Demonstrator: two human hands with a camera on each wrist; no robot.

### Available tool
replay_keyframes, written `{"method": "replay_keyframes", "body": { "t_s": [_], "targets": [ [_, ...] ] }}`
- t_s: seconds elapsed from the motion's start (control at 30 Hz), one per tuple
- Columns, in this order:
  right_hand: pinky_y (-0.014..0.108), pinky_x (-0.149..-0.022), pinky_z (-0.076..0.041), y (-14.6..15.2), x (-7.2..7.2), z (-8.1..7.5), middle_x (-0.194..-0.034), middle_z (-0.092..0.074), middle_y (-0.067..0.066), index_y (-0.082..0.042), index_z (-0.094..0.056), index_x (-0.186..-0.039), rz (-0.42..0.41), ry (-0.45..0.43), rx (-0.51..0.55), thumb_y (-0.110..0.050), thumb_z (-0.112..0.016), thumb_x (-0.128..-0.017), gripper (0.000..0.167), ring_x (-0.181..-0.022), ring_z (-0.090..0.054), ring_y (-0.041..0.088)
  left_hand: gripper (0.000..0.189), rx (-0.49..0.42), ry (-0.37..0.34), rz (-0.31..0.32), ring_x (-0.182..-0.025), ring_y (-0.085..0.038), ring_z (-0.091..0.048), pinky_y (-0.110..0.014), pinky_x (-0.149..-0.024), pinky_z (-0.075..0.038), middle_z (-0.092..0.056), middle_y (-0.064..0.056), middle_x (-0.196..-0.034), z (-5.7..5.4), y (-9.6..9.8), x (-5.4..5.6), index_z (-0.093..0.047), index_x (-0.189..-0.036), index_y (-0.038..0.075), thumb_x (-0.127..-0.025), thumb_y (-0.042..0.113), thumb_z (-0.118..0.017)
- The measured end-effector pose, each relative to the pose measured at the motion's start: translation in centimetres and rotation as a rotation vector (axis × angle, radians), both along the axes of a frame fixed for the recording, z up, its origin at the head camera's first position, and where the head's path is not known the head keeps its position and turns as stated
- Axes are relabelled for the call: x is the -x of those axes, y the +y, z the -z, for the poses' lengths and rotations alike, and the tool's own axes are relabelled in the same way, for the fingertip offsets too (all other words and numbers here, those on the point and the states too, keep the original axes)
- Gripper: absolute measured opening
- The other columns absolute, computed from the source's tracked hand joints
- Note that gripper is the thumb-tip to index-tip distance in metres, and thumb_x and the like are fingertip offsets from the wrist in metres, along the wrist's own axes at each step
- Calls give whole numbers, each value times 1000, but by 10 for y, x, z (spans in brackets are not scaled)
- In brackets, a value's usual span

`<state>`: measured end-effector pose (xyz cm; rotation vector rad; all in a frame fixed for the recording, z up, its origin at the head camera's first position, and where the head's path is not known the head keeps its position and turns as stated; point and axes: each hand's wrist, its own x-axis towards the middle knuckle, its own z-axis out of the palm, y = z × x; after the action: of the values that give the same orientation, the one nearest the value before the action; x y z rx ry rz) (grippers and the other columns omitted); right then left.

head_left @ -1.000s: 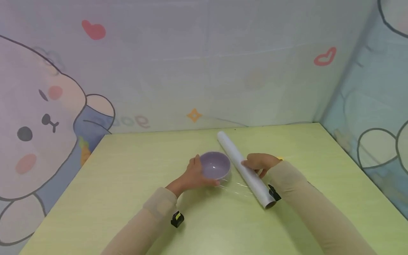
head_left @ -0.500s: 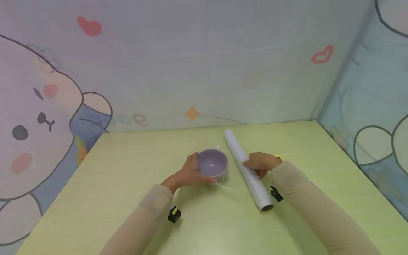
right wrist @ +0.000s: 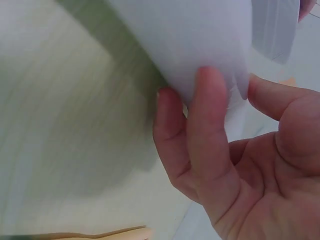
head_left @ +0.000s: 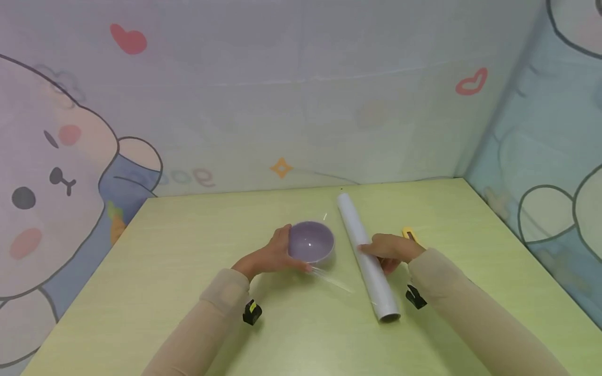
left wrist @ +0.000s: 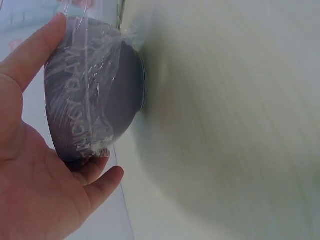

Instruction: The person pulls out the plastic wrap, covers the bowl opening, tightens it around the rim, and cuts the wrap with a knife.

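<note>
1. Plainly, the left hand (head_left: 270,257) is spread around the left side of the purple bowl (head_left: 310,242) and grips it, thumb along the near side, bent fingers at the far side.
2. The left forearm, in a cream sleeve (head_left: 197,324), slants in from the lower left; the left wrist view shows the palm turned toward the bowl.
3. The right hand (head_left: 392,250) is partly closed on the white roll (head_left: 378,290), thumb on one side, fingers curled on the other.
4. The right forearm angles in from the lower right, the wrist just beside a partly hidden yellow object (head_left: 409,233).
5. The bowl faces upward over the middle of the surface (head_left: 188,235), left of the slanted roll and apart from it.
6. Clear film (head_left: 331,282) clings to the bowl's wall and spreads toward the roll.
</note>
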<state>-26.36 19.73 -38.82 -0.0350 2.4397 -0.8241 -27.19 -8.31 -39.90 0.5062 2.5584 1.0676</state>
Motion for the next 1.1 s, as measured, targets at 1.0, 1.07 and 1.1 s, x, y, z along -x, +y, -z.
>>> {"method": "replay_keyframes", "body": {
  "t_s": [1.0,1.07,1.1],
  "targets": [
    [37,-64,-55,14,-22,12,-94,-58,17,6,-48,-104,111,60,197,-33,-51,-91,41,-78,-61,23,124,-136,3,-7,-128,-31,-32,-47,-106,-29,-19,-17,-146,17,-5,8,-8,-146,3,-57,37,-86],
    [36,-62,-55,12,-22,10,-92,-59,17,6,-49,-103,108,97,136,-33,-53,-90,41,-76,-61,23,122,-156,-8,-17,-127,-30,-33,-47,-106,-29,-20,-16,-145,19,-6,7,-8,-146,5,-57,36,-86],
    [36,-61,-55,11,-22,9,-90,-60,17,5,-50,-101,102,117,105,-34,-54,-89,41,-75,-61,23,121,-165,-13,-20,-127,-30,-33,-46,-105,-30,-20,-15,-145,20,-7,7,-8,-146,5,-58,35,-86]
  ]
}}
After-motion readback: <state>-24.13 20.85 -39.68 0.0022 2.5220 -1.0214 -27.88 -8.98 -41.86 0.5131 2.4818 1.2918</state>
